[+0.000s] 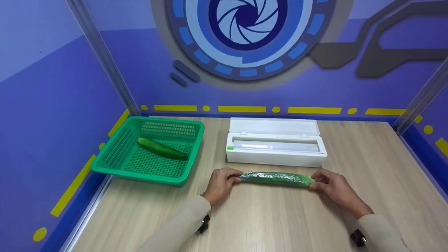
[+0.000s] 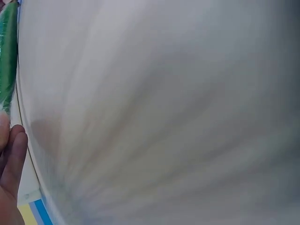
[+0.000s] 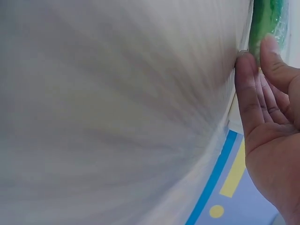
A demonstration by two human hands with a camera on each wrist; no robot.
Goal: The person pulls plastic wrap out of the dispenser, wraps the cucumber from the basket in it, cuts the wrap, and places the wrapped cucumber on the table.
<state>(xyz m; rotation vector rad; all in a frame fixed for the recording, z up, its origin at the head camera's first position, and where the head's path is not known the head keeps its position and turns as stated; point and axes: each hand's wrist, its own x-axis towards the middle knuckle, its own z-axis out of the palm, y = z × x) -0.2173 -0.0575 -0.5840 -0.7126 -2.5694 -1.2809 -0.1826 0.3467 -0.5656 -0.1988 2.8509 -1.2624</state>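
Observation:
A green cucumber (image 1: 276, 178) in shiny clear film lies crosswise between my two hands, in front of the white box. With thumb and fingers my left hand (image 1: 221, 183) pinches its left end, where the film is gathered. At the paler right end, my right hand (image 1: 334, 187) pinches between thumb and fingertips. The left wrist view catches only part of the left hand (image 2: 10, 164) below the wrapped cucumber (image 2: 7, 56). In the right wrist view, the thumb and fingers of the right hand (image 3: 272, 108) meet at the cucumber's end (image 3: 266, 28).
Behind the cucumber stands a white film box (image 1: 274, 159), lid raised, with a roll of clear film (image 1: 276, 145) inside and a green slider (image 1: 230, 147). A green basket (image 1: 140, 175) at the left contains another cucumber (image 1: 161, 148). Purple walls enclose the wooden table (image 1: 266, 224).

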